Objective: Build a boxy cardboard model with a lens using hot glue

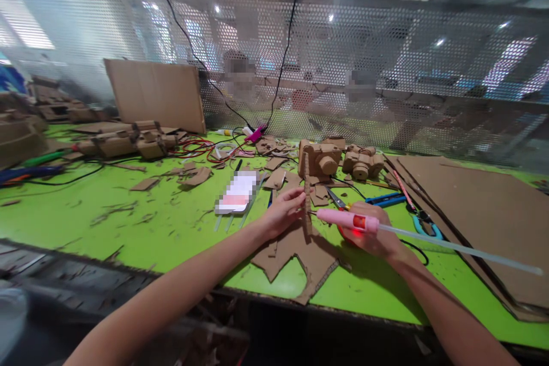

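My left hand pinches a narrow upright strip of corrugated cardboard over a jagged cardboard offcut on the green table. My right hand grips a pink hot glue gun, its nozzle pointing left and touching the strip. A clear glue stick juts out of the gun's back toward the right. A red light glows under the gun.
Cardboard camera models stand behind the hands, with scissors, a blue cutter and scraps nearby. Big cardboard sheets lie right, another sheet leans at the back. Wires, more models and a perforated screen beyond.
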`<state>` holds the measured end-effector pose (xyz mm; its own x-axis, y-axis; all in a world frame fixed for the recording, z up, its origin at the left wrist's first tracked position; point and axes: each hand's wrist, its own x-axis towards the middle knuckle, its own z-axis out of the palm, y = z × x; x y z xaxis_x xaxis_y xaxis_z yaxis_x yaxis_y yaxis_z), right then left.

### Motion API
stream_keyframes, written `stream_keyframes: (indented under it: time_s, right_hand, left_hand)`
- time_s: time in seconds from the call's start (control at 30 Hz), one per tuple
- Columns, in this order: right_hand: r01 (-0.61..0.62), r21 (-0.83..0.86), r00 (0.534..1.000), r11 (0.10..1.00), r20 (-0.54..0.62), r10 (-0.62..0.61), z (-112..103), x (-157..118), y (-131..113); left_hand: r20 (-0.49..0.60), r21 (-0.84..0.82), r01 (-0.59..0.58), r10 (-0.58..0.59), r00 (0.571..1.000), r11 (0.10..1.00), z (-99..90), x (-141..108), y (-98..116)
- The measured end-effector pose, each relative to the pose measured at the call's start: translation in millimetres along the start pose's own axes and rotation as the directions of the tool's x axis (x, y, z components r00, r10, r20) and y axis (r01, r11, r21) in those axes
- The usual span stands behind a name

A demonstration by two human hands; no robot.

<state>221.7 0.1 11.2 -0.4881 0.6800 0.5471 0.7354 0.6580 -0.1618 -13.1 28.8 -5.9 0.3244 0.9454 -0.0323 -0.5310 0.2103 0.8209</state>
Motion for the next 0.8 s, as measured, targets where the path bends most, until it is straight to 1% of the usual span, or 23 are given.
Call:
stream_keyframes:
  time_s: [0.27, 0.47, 0.67, 0.8]
  right_hand:
    - [0.003, 0.011, 1.0, 1.0, 0.029, -0.003, -1.4, -0.1, 0.5]
    - [0.003, -0.009, 1.0, 1.0, 0.016, -0.003, -1.9, 0.5, -0.8]
    - [-0.025, -0.002, 0.999, 1.0, 0.032, 0.025, -2.5, 0.2, -2.6]
    - [-0.032, -0.024, 0.998, 0.999, 0.051, 0.033, -2.4, 0.3, -3.3]
  left_hand:
    - [-0.007, -0.01, -0.001, 0.001, 1.0, 1.0, -1.0, 1.1, -1.4]
    - [-0.019, -0.016, -0.005, 0.005, 1.0, 1.0, -2.3, 2.3, -1.6]
    - [-0.033, 0.002, -0.025, 0.025, 0.999, 1.0, -4.4, 4.1, 0.6]
    - [-0.042, 0.003, -0.019, 0.019, 0.999, 1.0, -3.5, 3.2, 2.6]
